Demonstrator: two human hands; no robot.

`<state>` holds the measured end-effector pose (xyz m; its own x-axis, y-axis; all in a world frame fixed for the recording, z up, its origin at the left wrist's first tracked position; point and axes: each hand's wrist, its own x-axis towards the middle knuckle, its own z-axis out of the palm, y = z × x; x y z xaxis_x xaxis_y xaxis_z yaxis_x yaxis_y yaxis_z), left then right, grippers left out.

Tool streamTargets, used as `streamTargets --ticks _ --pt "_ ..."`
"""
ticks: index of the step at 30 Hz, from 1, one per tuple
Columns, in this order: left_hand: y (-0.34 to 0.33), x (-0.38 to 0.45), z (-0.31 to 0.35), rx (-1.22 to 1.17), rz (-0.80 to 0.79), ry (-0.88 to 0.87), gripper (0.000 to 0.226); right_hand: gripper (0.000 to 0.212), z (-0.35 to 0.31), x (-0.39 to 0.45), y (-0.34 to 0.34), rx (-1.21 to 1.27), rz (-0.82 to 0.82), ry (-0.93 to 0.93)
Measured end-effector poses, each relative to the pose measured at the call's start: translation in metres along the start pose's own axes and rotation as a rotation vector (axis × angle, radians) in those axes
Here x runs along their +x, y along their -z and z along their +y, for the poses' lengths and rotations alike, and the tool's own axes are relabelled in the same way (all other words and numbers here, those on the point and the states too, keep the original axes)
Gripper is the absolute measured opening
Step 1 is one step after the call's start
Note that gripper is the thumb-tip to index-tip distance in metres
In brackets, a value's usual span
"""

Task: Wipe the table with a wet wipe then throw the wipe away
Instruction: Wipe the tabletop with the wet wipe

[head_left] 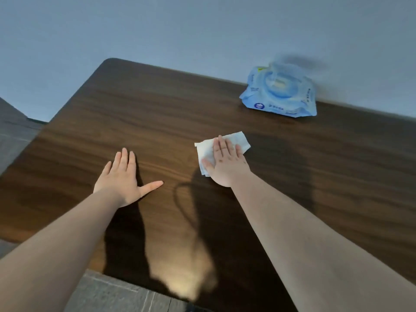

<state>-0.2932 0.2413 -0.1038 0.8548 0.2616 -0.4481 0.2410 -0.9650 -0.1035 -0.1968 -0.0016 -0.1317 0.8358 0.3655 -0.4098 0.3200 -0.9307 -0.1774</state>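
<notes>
right hand (pixel 225 161) lies flat, fingers spread, pressing the wet wipe (pixel 207 152) onto the table (pixel 135 113).

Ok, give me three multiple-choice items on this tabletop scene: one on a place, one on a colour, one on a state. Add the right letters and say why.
1. Where does the blue plastic pack of wet wipes lie on the dark brown wooden table?
A. near edge
B. far edge, by the wall
C. on the floor

2. What colour is the crumpled wet wipe?
A. white
B. green
C. red

3. How is the right hand placed?
A. lifted clear
B. closed in a fist
C. flat on the wipe

Key: 1 B, the pack sits against the wall; 2 A, the wipe shows white; 3 C, the fingers lie spread over it.
</notes>
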Motion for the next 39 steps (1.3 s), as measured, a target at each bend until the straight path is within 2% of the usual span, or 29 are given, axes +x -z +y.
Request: streamTargets --ticks 2,4,12,16,21,25,29,34,37,39 --pt "-0.009 0.0 -0.033 -0.072 -0.008 0.067 0.13 0.071 -0.045 0.02 0.0 -0.019 0.006 0.082" --pt "-0.017 0.001 -0.048 -0.136 0.0 0.061 0.128 0.07 -0.083 0.038 0.001 -0.039 0.017 0.15" --pt "-0.028 0.011 -0.057 -0.262 0.06 0.035 0.126 0.071 -0.204 0.108 0.004 -0.116 0.013 0.365" --pt "-0.029 0.009 -0.057 -0.303 0.066 0.036 0.121 0.069 -0.242 0.127 0.004 -0.141 0.011 0.428" --pt "-0.029 0.007 -0.058 -0.295 0.083 0.031 0.115 0.071 -0.258 0.142 0.007 -0.201 -0.005 0.446" --pt "-0.029 0.01 -0.058 -0.294 0.077 0.034 0.121 0.07 -0.246 0.136 0.009 -0.179 -0.008 0.454" --pt "-0.026 0.011 -0.06 -0.234 0.015 0.03 0.123 0.07 -0.207 0.116 0.006 -0.142 0.025 0.394" --pt "-0.021 0.006 -0.053 -0.085 -0.011 0.032 0.121 0.071 -0.121 0.081 0.004 -0.045 0.045 0.209" --pt "-0.013 -0.001 -0.041 0.059 0.024 -0.057 0.106 0.07 -0.056 0.048 0.003 -0.007 0.056 0.068" --pt "-0.009 -0.007 -0.019 0.067 0.068 -0.124 0.099 0.07 -0.009 0.023 0.003 0.01 0.063 -0.027"
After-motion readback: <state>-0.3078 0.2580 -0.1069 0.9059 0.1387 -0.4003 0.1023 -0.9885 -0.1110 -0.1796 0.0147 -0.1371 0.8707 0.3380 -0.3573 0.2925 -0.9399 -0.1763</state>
